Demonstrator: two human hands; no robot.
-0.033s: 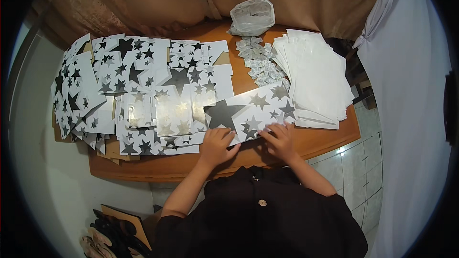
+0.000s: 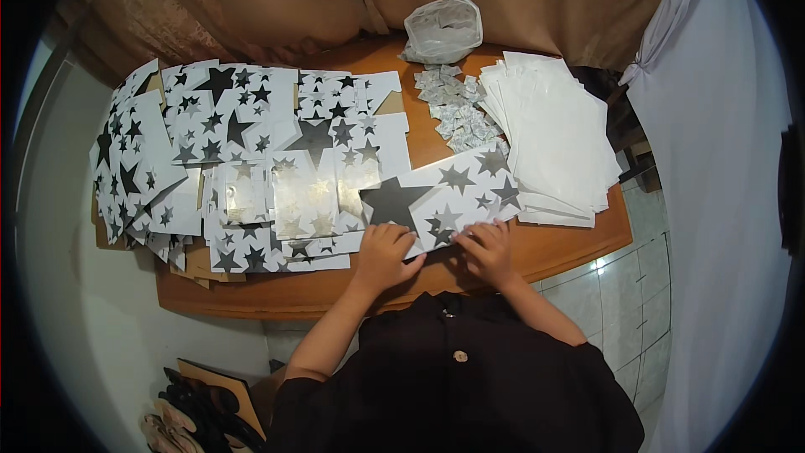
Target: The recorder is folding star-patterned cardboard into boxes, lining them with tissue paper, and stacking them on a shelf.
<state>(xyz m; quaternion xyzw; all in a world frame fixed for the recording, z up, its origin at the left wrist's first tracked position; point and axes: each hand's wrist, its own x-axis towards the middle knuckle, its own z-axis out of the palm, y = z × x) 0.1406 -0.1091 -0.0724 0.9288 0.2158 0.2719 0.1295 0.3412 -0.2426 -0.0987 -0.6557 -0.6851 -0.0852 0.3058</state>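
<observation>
A white card sheet (image 2: pixel 465 189) printed with black and grey stars lies at a slant near the table's front edge. My left hand (image 2: pixel 384 253) grips its near edge below the largest star, fingers on top and thumb stretched along the edge. Further right on the same edge, my right hand (image 2: pixel 488 252) has its fingers curled in a pinch; what is under the fingertips is hidden. The card's left end touches the spread of star-printed pieces (image 2: pixel 235 130), and its right end reaches the stack of plain white sheets (image 2: pixel 558 143).
Small silvery packets (image 2: pixel 457 109) lie in a heap behind the card. A translucent plastic bag (image 2: pixel 444 29) stands at the back by the brown curtain (image 2: pixel 503 0). The wooden table (image 2: pixel 251 298) curves along its front. Shoes (image 2: pixel 176 415) are on the lower left.
The card has shifted very slightly to the right. My right fingers have curled in a little more; my left hand has moved slightly right with the card.
</observation>
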